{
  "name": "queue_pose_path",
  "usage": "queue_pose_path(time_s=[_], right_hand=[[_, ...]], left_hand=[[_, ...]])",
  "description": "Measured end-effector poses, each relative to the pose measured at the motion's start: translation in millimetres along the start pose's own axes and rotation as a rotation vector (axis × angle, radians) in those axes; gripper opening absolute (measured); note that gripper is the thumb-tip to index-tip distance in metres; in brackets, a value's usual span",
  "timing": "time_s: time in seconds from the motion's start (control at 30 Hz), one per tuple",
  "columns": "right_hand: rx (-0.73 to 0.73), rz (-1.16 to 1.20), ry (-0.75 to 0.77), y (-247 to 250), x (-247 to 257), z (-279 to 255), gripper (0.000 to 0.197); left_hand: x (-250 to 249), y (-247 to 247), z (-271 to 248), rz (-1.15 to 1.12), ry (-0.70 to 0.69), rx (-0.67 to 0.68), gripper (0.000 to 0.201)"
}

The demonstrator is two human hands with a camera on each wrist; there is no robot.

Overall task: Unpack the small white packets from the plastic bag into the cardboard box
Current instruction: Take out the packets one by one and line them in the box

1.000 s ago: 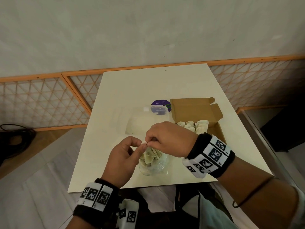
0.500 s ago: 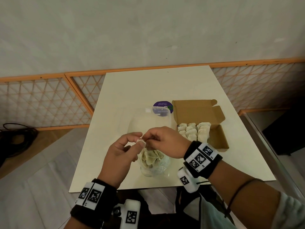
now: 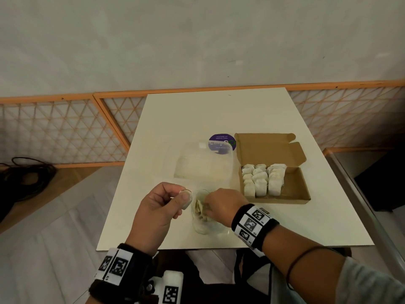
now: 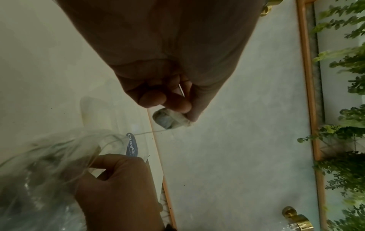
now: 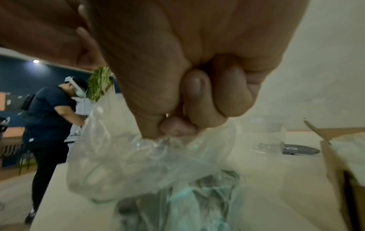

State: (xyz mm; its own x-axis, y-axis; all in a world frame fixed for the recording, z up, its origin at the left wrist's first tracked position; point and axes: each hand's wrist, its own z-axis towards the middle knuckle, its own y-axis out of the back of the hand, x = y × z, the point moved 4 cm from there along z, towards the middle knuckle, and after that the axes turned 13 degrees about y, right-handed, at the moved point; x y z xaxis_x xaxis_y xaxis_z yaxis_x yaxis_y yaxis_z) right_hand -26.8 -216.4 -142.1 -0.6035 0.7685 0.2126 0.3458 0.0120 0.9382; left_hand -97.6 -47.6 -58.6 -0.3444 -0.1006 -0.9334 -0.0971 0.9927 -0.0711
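Observation:
My left hand [image 3: 173, 200] pinches one small white packet [image 3: 188, 197] between thumb and fingers, just left of the clear plastic bag [image 3: 206, 227]. In the left wrist view a thin thread runs from that packet [image 4: 168, 119] back to the bag [image 4: 49, 156]. My right hand [image 3: 215, 205] grips the bag's crumpled mouth, its fingers [image 5: 177, 125] pinching the plastic [image 5: 138, 156]. More packets [image 5: 197, 200] lie inside the bag. The open cardboard box [image 3: 293, 194] stands to the right, with rows of several packets [image 3: 260, 178] in its left part.
A clear plastic piece [image 3: 203, 163] with a round purple label [image 3: 222, 142] lies behind the bag, left of the box. The table's near edge [image 3: 219, 247] runs just below my hands. Another person [image 5: 49, 117] stands beyond the table's left side.
My hands have parted. The left hand drew the packet out and to the left, while the right hand dropped onto the bag's mouth and took hold of it.

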Motion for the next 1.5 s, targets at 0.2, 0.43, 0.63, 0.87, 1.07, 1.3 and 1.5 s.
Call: queue_pose_path(time_s=[0.2,0.43,0.63,0.87,1.07,1.3,1.5], right_hand=[[0.013,0.015,-0.062,-7,1,6,0.027],[-0.302,0.429,0.028,41,-18,-37,0.026],[-0.400,0.671,0.062,74,-31,-68,0.021],[-0.441,0.722,0.082,99,-31,-85,0.024],[-0.432,0.728,0.230,124,-18,-95,0.021],[-0.454,0.972,0.282,131,-11,-107,0.023],[-0.530,0.950,0.263,128,-14,-109,0.016]], left_hand=[[9,0,-4,0.017,0.034,0.016,0.025],[9,-3,-4,0.133,0.035,-0.011,0.014],[9,-15,-7,0.239,0.015,0.029,0.014],[0,-37,-9,0.404,-0.095,0.121,0.015],[-18,-54,-7,0.373,-0.167,0.248,0.009],[-21,-63,-5,0.121,-0.082,0.368,0.008],[-19,-68,-9,0.121,-0.069,0.306,0.011]])
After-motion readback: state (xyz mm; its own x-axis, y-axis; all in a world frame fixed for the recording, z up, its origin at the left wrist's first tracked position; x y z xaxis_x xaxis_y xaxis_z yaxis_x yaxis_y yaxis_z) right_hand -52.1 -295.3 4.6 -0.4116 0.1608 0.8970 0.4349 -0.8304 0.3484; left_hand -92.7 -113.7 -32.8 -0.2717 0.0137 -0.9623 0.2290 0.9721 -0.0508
